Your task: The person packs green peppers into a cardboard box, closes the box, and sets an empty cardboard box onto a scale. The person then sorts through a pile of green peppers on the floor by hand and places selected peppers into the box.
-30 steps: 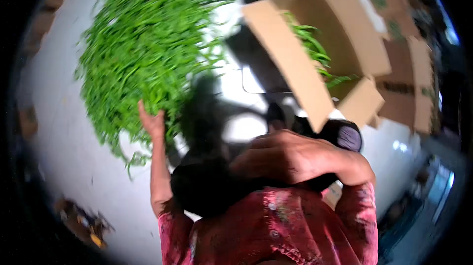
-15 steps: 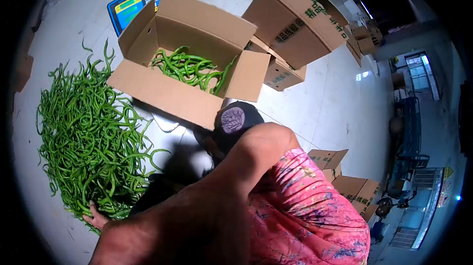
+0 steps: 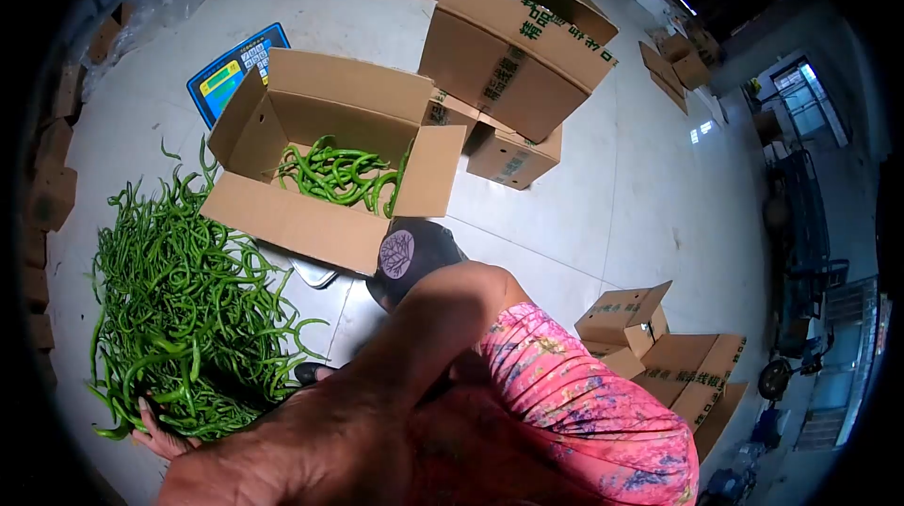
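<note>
Long green peppers (image 3: 202, 289) lie in a broad heap on the floor at the left. At the heap's lower left edge, my left hand (image 3: 162, 434) cups a bunch of peppers that stands up above the others. My right hand (image 3: 235, 468) is close to the camera at the bottom left; its fingers are hidden. An open cardboard box (image 3: 301, 222) stands beside the heap, with some green peppers (image 3: 341, 175) on its bottom.
A blue scale display (image 3: 235, 68) stands behind the box. Part of the metal scale (image 3: 313, 273) shows under it. Other cartons (image 3: 504, 68) are stacked behind, and more open cartons (image 3: 683, 365) lie at the right. My capped knee (image 3: 414, 257) is near the box.
The view has swung right, then tilted slightly. My right arm has swung across to the left, beside the heap. Peppers at my left hand now stand higher.
</note>
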The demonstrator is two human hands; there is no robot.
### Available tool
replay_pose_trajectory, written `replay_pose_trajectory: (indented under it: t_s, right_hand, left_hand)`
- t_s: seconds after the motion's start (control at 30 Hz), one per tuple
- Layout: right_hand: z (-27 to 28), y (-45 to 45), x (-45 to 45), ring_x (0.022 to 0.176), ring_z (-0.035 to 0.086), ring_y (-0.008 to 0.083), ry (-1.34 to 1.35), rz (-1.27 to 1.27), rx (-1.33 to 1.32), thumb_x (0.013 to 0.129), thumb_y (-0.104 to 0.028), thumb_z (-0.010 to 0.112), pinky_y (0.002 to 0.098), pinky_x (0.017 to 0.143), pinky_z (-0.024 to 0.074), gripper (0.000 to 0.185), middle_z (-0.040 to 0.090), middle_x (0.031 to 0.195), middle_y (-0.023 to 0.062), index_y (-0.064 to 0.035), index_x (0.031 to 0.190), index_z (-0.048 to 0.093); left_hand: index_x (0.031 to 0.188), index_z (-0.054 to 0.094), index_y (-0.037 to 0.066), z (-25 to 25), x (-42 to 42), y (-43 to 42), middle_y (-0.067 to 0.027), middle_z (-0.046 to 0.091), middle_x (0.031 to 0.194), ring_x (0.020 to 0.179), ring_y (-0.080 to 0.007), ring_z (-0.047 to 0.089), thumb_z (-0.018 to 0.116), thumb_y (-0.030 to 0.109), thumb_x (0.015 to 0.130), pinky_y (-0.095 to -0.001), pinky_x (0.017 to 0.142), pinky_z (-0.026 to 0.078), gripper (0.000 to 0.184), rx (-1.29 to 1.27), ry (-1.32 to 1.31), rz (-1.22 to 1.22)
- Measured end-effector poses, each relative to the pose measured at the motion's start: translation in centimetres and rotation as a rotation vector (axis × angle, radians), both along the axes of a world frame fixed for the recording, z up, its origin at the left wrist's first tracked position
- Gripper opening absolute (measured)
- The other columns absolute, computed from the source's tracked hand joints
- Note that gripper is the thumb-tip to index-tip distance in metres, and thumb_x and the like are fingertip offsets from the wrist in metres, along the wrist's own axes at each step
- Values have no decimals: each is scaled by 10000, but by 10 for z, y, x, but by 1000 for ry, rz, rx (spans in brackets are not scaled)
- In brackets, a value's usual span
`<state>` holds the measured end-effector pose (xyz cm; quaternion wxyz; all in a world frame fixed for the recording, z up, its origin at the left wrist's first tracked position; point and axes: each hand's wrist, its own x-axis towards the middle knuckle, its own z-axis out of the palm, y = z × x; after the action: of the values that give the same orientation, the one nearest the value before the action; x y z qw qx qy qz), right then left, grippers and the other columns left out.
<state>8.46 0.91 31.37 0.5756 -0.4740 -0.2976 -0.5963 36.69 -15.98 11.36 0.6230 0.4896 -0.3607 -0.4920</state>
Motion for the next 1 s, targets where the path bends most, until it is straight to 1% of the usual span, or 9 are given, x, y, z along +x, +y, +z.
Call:
replay_pose_trajectory:
  t_s: [0.1,0.23,0.33,0.4,0.53,0.6,0.63,0.83,1.0]
  right_hand:
    - [1,7,-12,923,634,200,117,17,21,972,-117,520,269,722,568,262,627,996,162,56,1167,534]
    - [-4,24,-44,675,604,127,438,-31,228,926,-157,600,251,545,537,181,612,840,75,12,986,571]
    - [-16,3,-47,809,632,199,336,-67,9,961,-140,545,315,664,558,209,631,932,118,12,1103,566]
    - [-36,-21,-49,875,638,214,342,-156,72,971,-141,529,324,726,557,239,642,975,127,9,1153,571]
    - [-108,-70,-84,725,586,82,928,-582,777,918,-209,620,221,633,496,209,638,878,32,-27,1019,623]
    - [-138,-86,-90,835,557,67,990,-608,826,922,-238,607,213,738,443,239,641,937,11,-53,1071,634]
    - [-147,-90,-89,849,560,69,997,-596,873,927,-243,599,216,742,445,247,642,962,14,-54,1082,633]
    - [-178,-96,-77,943,579,103,988,-465,943,947,-339,564,235,768,458,387,630,1122,55,-47,1198,598]
    - [-178,-97,-75,922,580,87,957,-404,972,953,-248,582,204,739,465,341,626,1107,66,-15,1202,580]
  left_hand:
    - [1361,301,26,60,-63,52,-182,612,1147,1009,-242,591,702,128,854,-394,847,537,655,-268,108,-312]
    - [1255,414,22,65,-78,47,-137,611,1091,958,-218,584,655,107,831,-364,815,519,495,-206,30,-298]
    - [1175,499,20,84,-84,51,-104,609,1049,920,-200,579,620,91,814,-341,791,504,388,-154,-42,-182]
    - [1122,556,18,97,-92,49,-82,608,1020,895,-188,575,597,80,802,-326,775,495,329,-99,-89,-54]
    - [1106,571,-8,77,-70,21,-99,635,988,828,-178,607,621,78,816,-289,711,513,306,-205,101,-116]
    - [1143,530,-33,60,-61,11,-137,663,984,787,-180,641,668,86,842,-268,662,540,352,-301,295,-314]
    - [997,620,-8,78,-79,23,-108,656,904,734,-151,594,625,89,865,-254,637,503,164,-288,311,-317]
    - [1094,577,-20,59,-68,21,-127,608,976,788,-184,527,624,86,848,-278,695,462,272,-277,390,-478]
    - [1118,571,-5,47,-74,28,-100,599,1011,877,-225,507,663,43,715,-313,775,445,416,-262,661,-656]
